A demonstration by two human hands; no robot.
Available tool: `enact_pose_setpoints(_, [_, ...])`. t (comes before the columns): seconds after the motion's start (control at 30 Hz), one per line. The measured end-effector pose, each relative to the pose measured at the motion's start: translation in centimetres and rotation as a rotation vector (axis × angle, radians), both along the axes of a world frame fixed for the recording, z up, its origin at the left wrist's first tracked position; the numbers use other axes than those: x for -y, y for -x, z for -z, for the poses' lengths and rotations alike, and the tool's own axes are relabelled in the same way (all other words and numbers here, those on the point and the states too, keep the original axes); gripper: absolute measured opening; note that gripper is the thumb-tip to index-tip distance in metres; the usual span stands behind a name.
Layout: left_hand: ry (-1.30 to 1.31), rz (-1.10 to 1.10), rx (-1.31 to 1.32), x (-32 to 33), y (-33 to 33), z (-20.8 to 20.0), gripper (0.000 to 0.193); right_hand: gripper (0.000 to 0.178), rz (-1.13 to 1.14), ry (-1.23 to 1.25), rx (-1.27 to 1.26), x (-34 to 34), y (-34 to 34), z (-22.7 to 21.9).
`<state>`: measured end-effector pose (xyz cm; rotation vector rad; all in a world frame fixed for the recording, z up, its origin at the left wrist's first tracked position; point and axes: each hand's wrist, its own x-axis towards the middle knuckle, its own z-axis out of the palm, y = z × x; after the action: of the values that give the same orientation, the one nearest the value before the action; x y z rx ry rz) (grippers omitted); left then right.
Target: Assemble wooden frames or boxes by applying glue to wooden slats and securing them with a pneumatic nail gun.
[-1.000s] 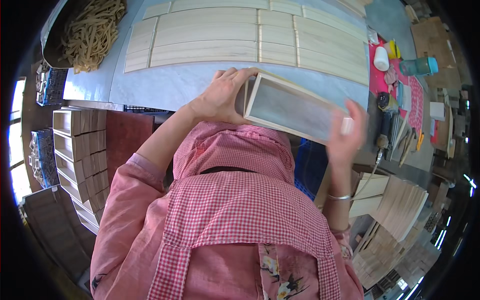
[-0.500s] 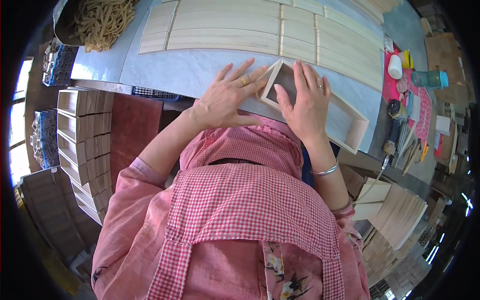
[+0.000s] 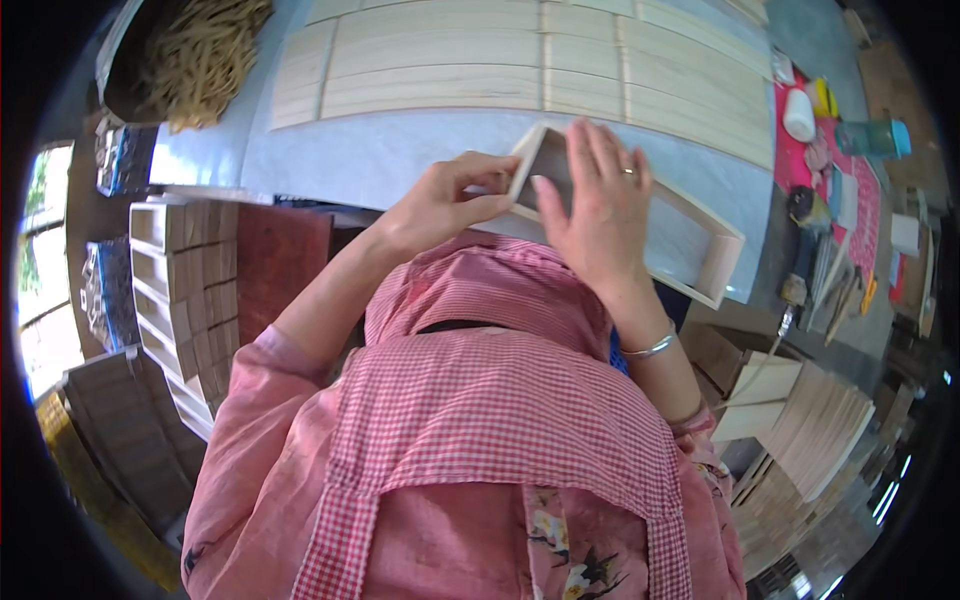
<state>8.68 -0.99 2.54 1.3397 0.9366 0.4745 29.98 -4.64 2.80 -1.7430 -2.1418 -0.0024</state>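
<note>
A long, shallow frame of pale wood [image 3: 728, 262] lies slantwise at the near edge of the table, its middle covered by my right hand. My left hand [image 3: 440, 200] is at the frame's left end, fingers bent and closing with the thumb against the end piece. Whether a thin band is also between those fingertips cannot be made out. Across the frame rests my right hand [image 3: 600, 205], its fingers stretched out and the thumb apart. Inside the left end the frame looks dark and shaded; towards the right end the table surface shows through.
Flat pale boards [image 3: 430, 90] lie in rows beyond the frame. A bin of tan bands [image 3: 205, 60] stands far left. Stacked box frames [image 3: 180, 290] rise at my left. A bottle [image 3: 872, 138] and hand tools [image 3: 850, 300] lie at right, above stacked boards [image 3: 815, 425].
My left hand has gone from spread fingers to bent, closed fingers at the frame's left end. My right hand has shifted slightly left, still laid across the frame.
</note>
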Motion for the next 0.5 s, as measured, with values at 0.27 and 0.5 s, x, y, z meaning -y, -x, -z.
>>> enact_pose_setpoints(0.27, [0.122,-0.04,0.087,-0.8,0.4,-0.1,0.054,0.061,0.003,0.008,-0.115,-0.3,0.3,-0.4])
enact_pose_setpoints(0.5, [0.131,-0.054,0.051,-0.7,-0.6,-0.7,0.059,0.058,-0.077,-0.182,-0.592,0.6,-2.0,-0.6])
